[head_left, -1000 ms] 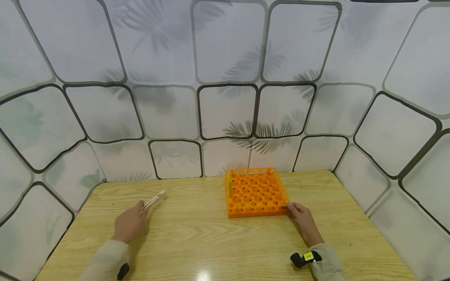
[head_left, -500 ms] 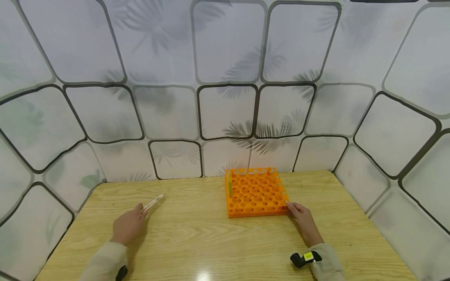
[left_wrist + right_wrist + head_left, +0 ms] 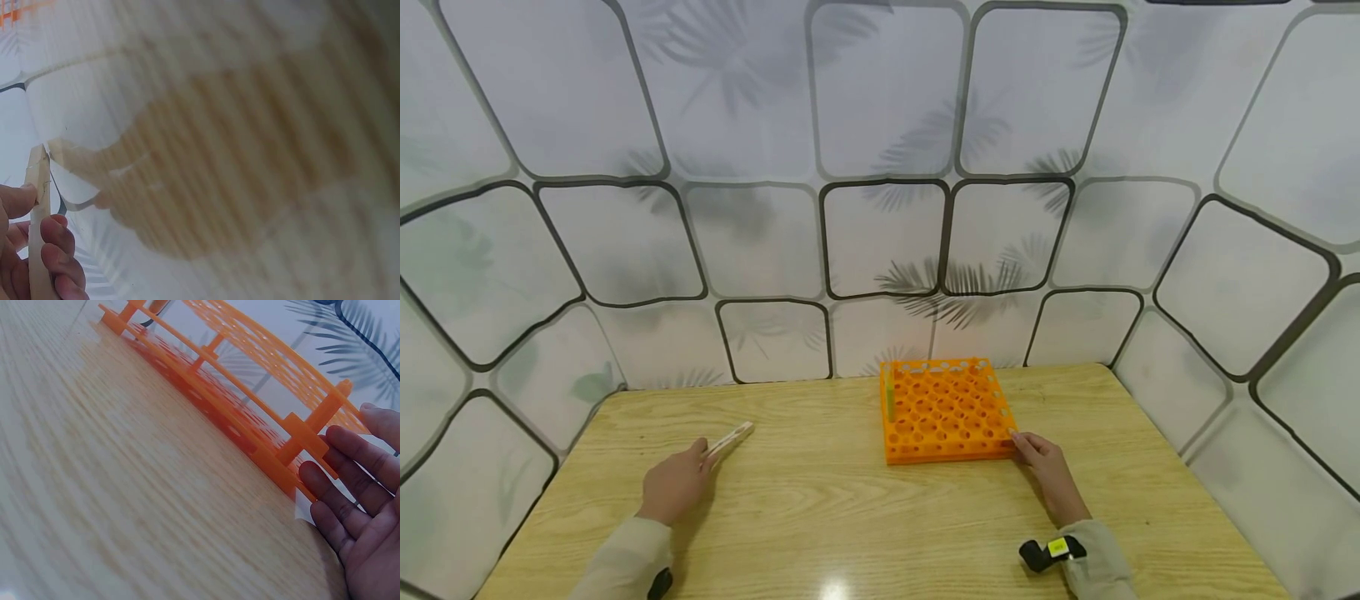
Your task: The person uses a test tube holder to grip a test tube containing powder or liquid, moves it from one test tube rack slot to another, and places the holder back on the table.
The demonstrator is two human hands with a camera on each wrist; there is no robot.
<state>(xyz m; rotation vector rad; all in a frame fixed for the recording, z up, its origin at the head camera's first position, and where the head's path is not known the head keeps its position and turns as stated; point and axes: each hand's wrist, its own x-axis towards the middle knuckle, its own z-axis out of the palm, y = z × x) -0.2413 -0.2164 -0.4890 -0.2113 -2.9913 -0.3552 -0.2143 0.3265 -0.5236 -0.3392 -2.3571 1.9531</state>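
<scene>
In the head view my left hand (image 3: 675,483) grips a pale wooden test tube clamp (image 3: 730,439) above the left part of the table. The left wrist view has the thumb on one side of the clamp (image 3: 40,181) and curled fingers on the other. An orange test tube rack (image 3: 951,410) stands at centre right, with a slim yellow-green tube (image 3: 891,396) upright at its left side. My right hand (image 3: 1048,471) holds the rack's front right corner. Seen from the right wrist, the thumb lies at the top plate and the fingers touch the corner post (image 3: 319,419).
A light wood-grain table (image 3: 820,508) carries everything. Behind it and at both sides stands a pale patterned wall covering (image 3: 887,242). A black wrist camera with a yellow label (image 3: 1057,547) sits on the right sleeve.
My left hand and the clamp have shifted slightly, the clamp's tip dipping a little lower. The right hand, rack and tube stay where they were.
</scene>
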